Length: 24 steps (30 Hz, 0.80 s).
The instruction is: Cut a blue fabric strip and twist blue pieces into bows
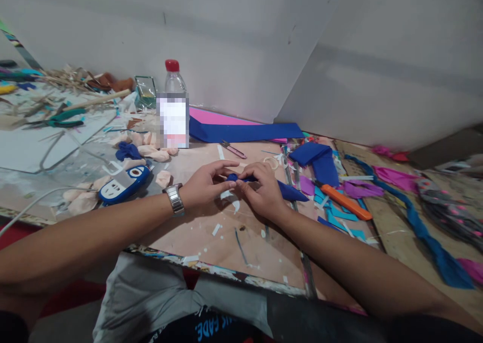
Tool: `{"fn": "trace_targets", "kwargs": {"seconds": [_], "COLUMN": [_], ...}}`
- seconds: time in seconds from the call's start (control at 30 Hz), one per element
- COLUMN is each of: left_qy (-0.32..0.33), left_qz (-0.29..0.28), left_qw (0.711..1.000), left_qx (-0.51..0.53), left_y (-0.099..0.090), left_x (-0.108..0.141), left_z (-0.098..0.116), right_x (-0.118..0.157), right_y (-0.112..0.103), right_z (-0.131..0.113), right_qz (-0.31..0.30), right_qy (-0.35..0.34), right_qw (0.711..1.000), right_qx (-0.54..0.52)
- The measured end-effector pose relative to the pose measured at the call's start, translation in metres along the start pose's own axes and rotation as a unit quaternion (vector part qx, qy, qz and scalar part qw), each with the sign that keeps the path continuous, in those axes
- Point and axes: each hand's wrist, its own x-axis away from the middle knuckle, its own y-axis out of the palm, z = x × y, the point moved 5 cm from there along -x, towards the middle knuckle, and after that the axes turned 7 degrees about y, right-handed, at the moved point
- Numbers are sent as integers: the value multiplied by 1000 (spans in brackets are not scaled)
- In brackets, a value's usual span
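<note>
A dark blue strip of material [292, 191] runs out to the right from between my hands, its left end bunched into a small knot-like piece. My left hand [211, 184], with a metal watch at the wrist, pinches that bunched end between thumb and fingers. Close against it, my right hand [262, 188] grips the same strip just to the right, its fingertips nearly touching the left thumb. Both hands are over the middle of the table [211, 237]. Part of the strip is hidden under my right hand.
Behind the hands lie small pink-handled snips [234, 150], a wide blue strip [249, 132] and a red-capped bottle [175, 81]. On the left are a blue-and-white power socket [124, 184], peach pieces [154, 153] and green pliers [60, 119]. An orange cutter [347, 202] lies right among scraps.
</note>
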Motion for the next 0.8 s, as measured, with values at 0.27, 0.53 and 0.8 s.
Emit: {"fn": "trace_targets", "kwargs": {"seconds": [0.27,0.53,0.8], "left_qy": [13,20,18], "left_qz": [3,-2,-14], "left_qw": [1000,999,999], "left_qx": [-6,34,47], "left_y": [0,0,2], "left_x": [0,-1,1], "left_z": [-1,-4,-5], "right_x": [1,1,2], "right_y": [3,1,0], "right_z": [2,0,-2], "right_qz": [-16,-7,-4], "right_qy": [25,20,14], "right_qw": [1000,1000,1000], "right_qx": [-4,6,16]}}
